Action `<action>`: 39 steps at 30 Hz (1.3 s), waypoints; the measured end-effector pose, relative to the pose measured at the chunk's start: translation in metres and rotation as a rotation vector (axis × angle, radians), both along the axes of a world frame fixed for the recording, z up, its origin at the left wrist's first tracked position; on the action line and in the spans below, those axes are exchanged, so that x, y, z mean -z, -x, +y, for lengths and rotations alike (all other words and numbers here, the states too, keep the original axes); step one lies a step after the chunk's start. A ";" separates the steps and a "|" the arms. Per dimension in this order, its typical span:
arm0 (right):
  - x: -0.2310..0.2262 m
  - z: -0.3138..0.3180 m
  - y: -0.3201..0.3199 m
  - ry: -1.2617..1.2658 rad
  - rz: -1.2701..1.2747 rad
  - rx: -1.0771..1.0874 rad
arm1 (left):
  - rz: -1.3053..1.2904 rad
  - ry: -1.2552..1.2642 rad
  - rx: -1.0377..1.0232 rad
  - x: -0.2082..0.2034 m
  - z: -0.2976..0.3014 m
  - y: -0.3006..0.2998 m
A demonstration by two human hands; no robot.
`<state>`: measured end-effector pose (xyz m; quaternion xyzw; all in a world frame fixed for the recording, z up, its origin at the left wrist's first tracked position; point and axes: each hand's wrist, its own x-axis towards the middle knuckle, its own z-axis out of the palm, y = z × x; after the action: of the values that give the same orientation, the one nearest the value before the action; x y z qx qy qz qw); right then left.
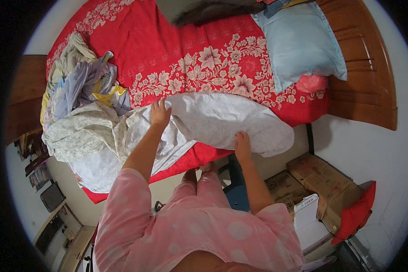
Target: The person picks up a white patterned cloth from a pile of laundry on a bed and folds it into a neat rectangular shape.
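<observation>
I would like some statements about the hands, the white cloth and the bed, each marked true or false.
1. Both hands rest on the white cloth. True: the left hand is on its upper part, the right hand at its lower edge.
2. The bed cover is plain blue. False: it is red with a pale flower pattern.
3. A light blue pillow lies near the wooden headboard. True.
4. The pile of crumpled laundry lies to the person's right. False: it lies to the left.
5. Cardboard boxes stand on the bed. False: they stand on the floor beside it.
</observation>
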<state>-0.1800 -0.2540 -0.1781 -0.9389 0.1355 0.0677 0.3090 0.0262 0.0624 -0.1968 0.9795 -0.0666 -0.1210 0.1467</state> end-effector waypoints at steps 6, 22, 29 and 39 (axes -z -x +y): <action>0.019 -0.002 -0.019 -0.031 0.029 -0.025 | 0.366 -0.338 -0.083 0.014 -0.013 -0.034; -0.001 -0.065 -0.124 0.165 0.525 -0.046 | 0.001 1.032 -0.459 -0.183 -0.003 0.044; -0.048 -0.156 -0.058 0.412 0.554 0.366 | 0.011 0.910 -0.365 -0.195 0.030 0.059; -0.339 -0.157 -0.131 -0.101 -0.959 0.525 | -0.307 1.077 -0.230 -0.315 0.014 0.031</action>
<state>-0.0489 -0.4110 0.1612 -0.7832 0.2057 -0.4407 0.3874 -0.0049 0.0765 0.1178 0.7740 -0.0324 0.0906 0.6259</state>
